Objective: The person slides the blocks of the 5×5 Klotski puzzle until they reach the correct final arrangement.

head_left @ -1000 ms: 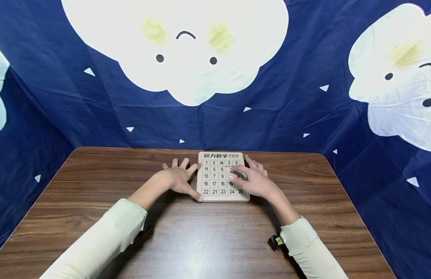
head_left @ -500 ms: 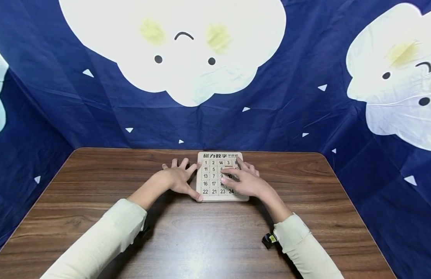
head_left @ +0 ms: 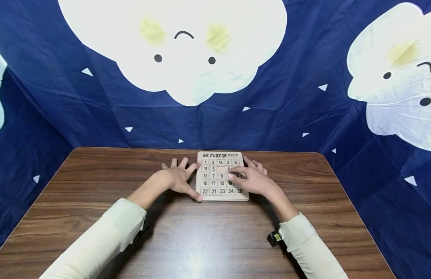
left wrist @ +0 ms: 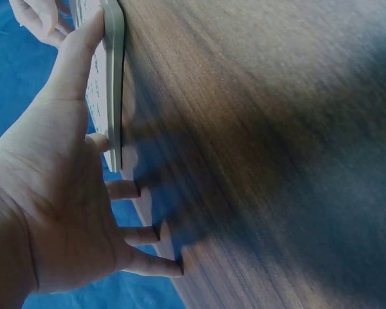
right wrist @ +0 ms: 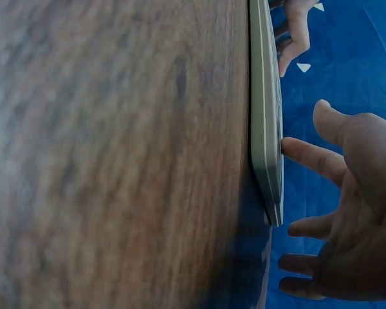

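Note:
On the table lies a light wooden number slide puzzle [head_left: 222, 198] with rows of numbered tiles. My left hand [head_left: 177, 179] has its fingers spread at the puzzle's left side. Its thumb rests on the lower left corner and its index fingertip touches the left edge. In the left wrist view the other fingers lie beside the board [left wrist: 114, 84]. Over the right columns is my right hand [head_left: 260, 182], index fingertip on the 6 tile [head_left: 229, 169] and thumb held above the board. A bare slot [head_left: 220, 169] shows between 5 and 6. Some right-hand tiles are hidden.
The brown wooden table [head_left: 187, 240] ends just behind the puzzle. Beyond it hangs a dark blue curtain [head_left: 159, 124] with white clouds, which also closes off both sides. A small black device [head_left: 273, 238] sits at the right wrist.
My right hand went left over the puzzle, then back right. The 6 tile slid one place to the right, so the bare slot is now left of it. My left hand stayed put.

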The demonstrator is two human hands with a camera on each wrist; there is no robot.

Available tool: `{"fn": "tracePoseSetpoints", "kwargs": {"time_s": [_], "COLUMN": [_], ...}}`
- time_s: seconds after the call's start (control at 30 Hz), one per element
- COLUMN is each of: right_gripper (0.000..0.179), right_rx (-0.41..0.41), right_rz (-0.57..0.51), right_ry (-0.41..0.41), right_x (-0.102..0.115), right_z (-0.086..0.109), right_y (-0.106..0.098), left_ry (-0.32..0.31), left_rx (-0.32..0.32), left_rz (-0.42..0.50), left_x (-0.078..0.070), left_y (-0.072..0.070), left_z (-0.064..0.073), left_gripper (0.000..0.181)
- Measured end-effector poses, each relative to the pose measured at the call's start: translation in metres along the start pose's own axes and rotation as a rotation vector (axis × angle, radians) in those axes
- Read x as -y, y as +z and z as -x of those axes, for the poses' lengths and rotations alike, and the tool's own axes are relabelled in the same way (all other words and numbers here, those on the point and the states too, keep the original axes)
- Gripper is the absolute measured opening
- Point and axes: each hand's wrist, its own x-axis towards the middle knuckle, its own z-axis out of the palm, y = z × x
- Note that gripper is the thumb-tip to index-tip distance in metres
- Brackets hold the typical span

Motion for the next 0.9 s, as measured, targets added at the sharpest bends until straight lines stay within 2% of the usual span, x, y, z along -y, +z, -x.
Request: {"fn": "tracePoseSetpoints", "kwargs": {"time_s": [0.13, 0.33, 0.67, 0.9], "right_gripper": [0.049, 0.046, 0.059, 0.057], "right_rx": [0.002, -0.020, 0.048, 0.067], "right_rz": [-0.021, -0.083, 0.011, 0.043], "right_ry": [-0.003, -0.082, -0.049, -0.027], "right_x": [-0.002, -0.003, 0.009, 0.011], "right_z": [0.000, -0.004, -0.017, -0.023], "right_y": [0.001, 0.006, 0.008, 0.008], "left_ry": [0.000, -0.003, 0.001, -0.006], "left_rx": [-0.006, -0.013, 0.000, -0.009], "left_rz": [-0.006, -0.002, 0.008, -0.002], "left_x": [0.000, 0.000, 0.002, 0.001], "left_y": [0.001, 0.001, 0.002, 0.002], "left_z": [0.000, 0.001, 0.001, 0.001], "left_gripper": [0.140, 0.140, 0.142, 0.141]}}
